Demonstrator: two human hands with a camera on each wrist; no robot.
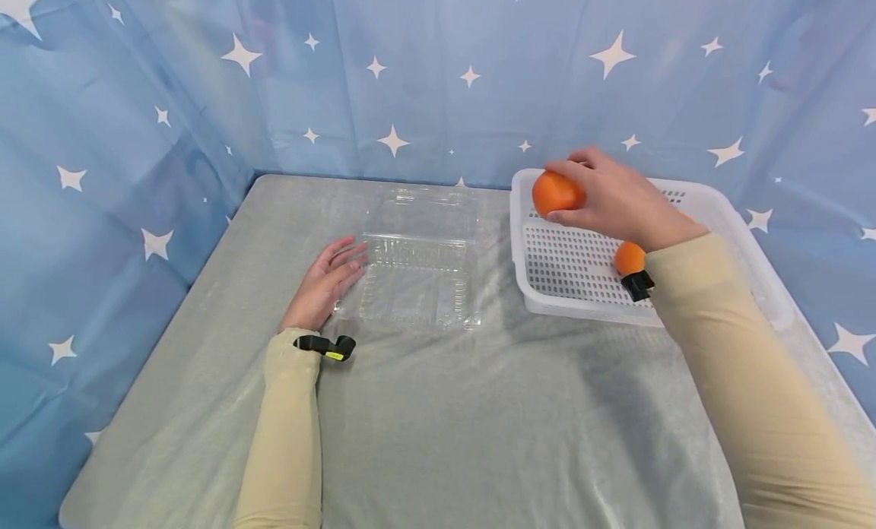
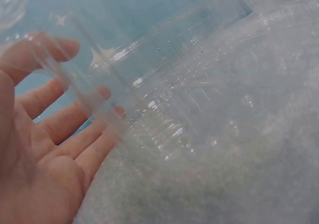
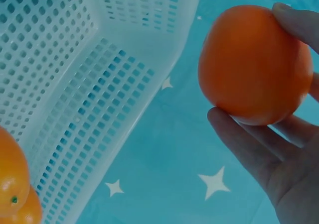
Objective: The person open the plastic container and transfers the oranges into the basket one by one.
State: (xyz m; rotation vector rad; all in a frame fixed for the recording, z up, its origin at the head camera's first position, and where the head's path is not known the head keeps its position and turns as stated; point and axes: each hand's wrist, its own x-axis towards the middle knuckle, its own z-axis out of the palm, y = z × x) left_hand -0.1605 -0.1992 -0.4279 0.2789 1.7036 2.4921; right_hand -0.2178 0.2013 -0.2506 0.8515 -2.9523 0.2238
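Note:
An orange (image 1: 558, 194) is gripped between the thumb and fingers of my right hand (image 1: 612, 198), held above the left part of a white perforated basket (image 1: 684, 191). The right wrist view shows that orange (image 3: 254, 64) with fingertips around its side. Below my right wrist, another orange (image 1: 630, 258) lies in the basket; the forearm hides part of the basket. My left hand (image 1: 327, 280) is at the left side of a clear plastic clamshell box (image 1: 416, 286), which lies with its lid raised at the back. In the left wrist view its fingers (image 2: 75, 119) are extended by the clear plastic.
A grey cloth (image 1: 438, 422) covers the table. Blue curtains (image 1: 438, 80) with white stars hang along the back and both sides. In the right wrist view, more oranges (image 3: 12, 174) sit at the basket's lower left corner.

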